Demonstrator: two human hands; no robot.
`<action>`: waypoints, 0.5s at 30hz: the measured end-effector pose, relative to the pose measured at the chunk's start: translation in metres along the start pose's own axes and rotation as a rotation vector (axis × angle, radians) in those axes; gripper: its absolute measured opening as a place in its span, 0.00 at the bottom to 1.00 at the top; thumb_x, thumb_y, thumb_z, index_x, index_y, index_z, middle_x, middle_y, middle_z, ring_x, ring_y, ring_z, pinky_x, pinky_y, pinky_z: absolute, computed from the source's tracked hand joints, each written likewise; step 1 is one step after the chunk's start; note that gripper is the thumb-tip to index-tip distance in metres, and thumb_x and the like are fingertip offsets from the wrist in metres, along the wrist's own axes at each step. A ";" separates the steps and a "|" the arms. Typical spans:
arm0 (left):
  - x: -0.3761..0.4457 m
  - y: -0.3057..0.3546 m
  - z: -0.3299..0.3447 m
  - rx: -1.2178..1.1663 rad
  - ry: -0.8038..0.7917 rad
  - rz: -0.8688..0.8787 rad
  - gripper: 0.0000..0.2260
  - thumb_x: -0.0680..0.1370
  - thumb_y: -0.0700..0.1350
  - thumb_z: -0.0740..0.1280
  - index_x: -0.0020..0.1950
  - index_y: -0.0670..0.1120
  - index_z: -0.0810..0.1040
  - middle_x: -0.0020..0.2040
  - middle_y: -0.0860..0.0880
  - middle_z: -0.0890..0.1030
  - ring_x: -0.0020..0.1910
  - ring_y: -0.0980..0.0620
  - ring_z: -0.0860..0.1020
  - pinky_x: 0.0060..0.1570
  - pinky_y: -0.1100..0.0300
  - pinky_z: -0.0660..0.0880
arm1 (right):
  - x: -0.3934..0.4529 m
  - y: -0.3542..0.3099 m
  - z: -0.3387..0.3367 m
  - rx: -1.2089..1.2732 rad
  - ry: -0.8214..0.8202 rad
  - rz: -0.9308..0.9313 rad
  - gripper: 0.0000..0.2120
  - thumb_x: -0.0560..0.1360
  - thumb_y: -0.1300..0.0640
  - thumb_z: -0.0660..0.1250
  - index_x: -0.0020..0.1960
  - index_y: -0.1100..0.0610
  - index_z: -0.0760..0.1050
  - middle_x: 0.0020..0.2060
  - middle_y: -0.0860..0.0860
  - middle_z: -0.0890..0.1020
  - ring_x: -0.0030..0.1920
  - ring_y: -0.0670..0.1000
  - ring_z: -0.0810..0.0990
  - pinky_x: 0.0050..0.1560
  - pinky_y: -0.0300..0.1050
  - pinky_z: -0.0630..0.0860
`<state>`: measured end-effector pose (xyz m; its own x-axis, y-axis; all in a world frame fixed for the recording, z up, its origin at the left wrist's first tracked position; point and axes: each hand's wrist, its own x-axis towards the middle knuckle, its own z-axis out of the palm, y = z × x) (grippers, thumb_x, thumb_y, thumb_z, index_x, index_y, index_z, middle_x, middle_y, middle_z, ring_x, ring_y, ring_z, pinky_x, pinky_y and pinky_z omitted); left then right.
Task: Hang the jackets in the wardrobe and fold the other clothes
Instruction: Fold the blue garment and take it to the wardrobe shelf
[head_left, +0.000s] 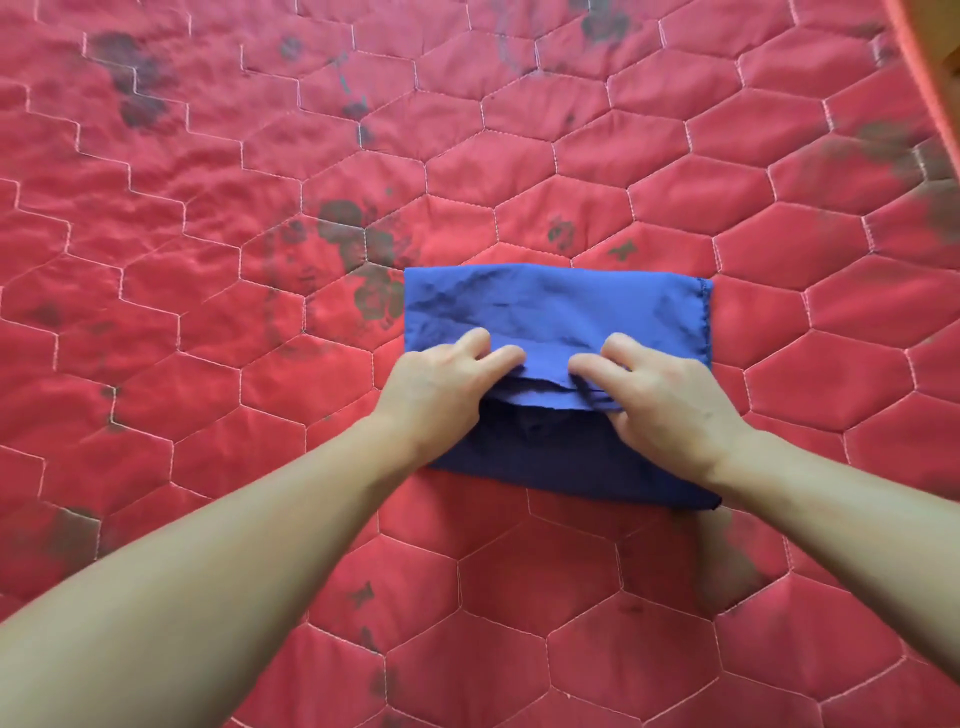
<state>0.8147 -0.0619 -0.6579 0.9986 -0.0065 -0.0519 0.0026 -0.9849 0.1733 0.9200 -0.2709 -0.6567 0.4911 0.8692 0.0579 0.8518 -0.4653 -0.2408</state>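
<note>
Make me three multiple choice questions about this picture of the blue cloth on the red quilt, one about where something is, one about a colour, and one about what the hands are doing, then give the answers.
1. Where does the blue cloth lie?
A. on the red quilt
B. on a hanger
C. in a drawer

2. What colour is the stitching that marks the hexagons on the quilt?
A. black
B. pale, near white
C. green

3. What are the left hand and the right hand doing?
A. both hang idle away from the cloth
B. only one touches the cloth
C. both pinch a folded edge of the cloth

Answers:
1. A, the cloth lies flat on the quilt near the middle of the view.
2. B, pale thread lines outline each hexagon.
3. C, the fingers of both hands curl onto the same fold, side by side.
</note>
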 end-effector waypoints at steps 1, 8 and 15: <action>0.001 0.002 0.001 0.001 0.002 0.022 0.22 0.61 0.35 0.63 0.51 0.53 0.70 0.36 0.47 0.72 0.24 0.44 0.74 0.21 0.63 0.56 | 0.000 -0.003 -0.003 0.012 0.002 -0.015 0.16 0.64 0.64 0.59 0.50 0.54 0.76 0.36 0.53 0.73 0.27 0.59 0.74 0.18 0.44 0.65; -0.046 0.009 0.027 -0.024 -0.149 0.096 0.13 0.66 0.54 0.62 0.47 0.51 0.77 0.38 0.51 0.73 0.34 0.45 0.75 0.33 0.55 0.68 | -0.052 -0.036 0.026 0.036 -0.246 -0.030 0.14 0.69 0.51 0.62 0.53 0.52 0.75 0.37 0.50 0.73 0.28 0.53 0.78 0.19 0.43 0.65; -0.009 0.074 0.037 -0.327 0.117 -0.217 0.22 0.74 0.50 0.57 0.68 0.51 0.73 0.70 0.48 0.73 0.71 0.45 0.67 0.69 0.44 0.62 | -0.022 -0.043 0.018 0.294 0.190 0.280 0.10 0.71 0.58 0.59 0.44 0.58 0.79 0.45 0.52 0.79 0.44 0.56 0.77 0.42 0.50 0.69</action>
<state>0.8039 -0.1415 -0.6808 0.9723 0.2335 -0.0122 0.2110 -0.8540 0.4756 0.8696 -0.2670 -0.6655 0.7436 0.6573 0.1221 0.6069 -0.5871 -0.5358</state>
